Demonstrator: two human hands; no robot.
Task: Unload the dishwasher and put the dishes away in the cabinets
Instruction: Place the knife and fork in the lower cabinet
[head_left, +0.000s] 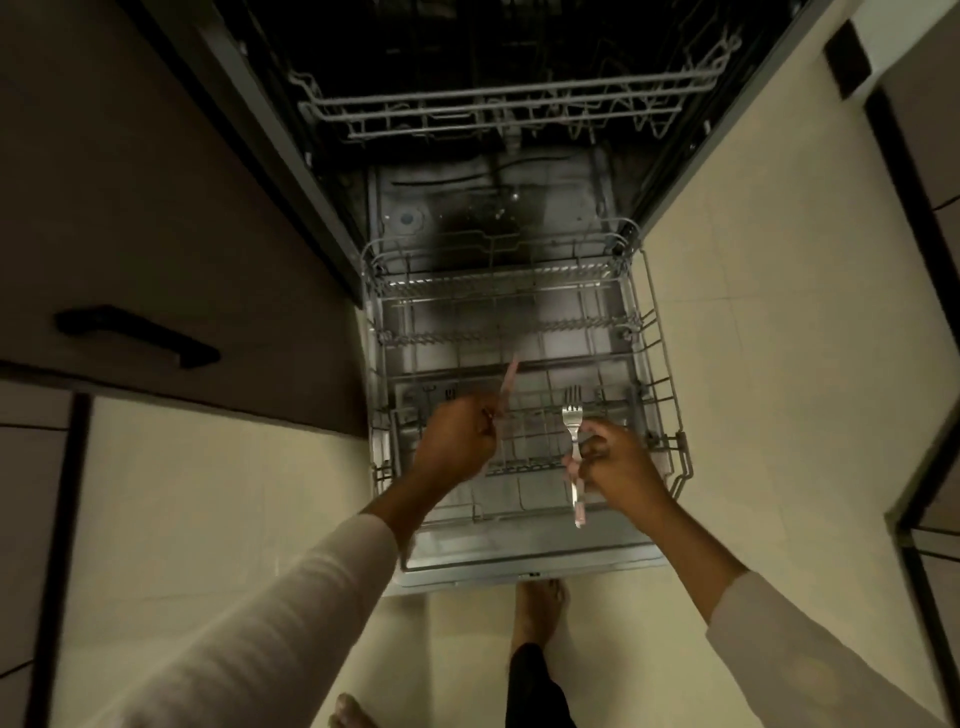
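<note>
View from above, looking down at a person's own arms and an open dishwasher. Nearest the camera, two bare feet (540, 608) stand on a pale tiled floor (753, 338), and both arms in cream sleeves (270, 613) reach forward.

The left hand (457, 441) is curled around a thin, pale utensil (509, 379) that points up and away; it is too blurred to identify. The right hand (618, 462) pinches a metal fork (572, 415) by its handle, tines pointing away. A second handle seems to lie against it, but that is not clear.

Both hands hover over the near end of the lower rack (660, 364), a grey wire basket pulled out onto the lowered dishwasher door (519, 564). Beyond it, the upper rack (467, 111) sits inside the dark machine.

To the left is a brown cabinet front with a black handle (137, 335).
</note>
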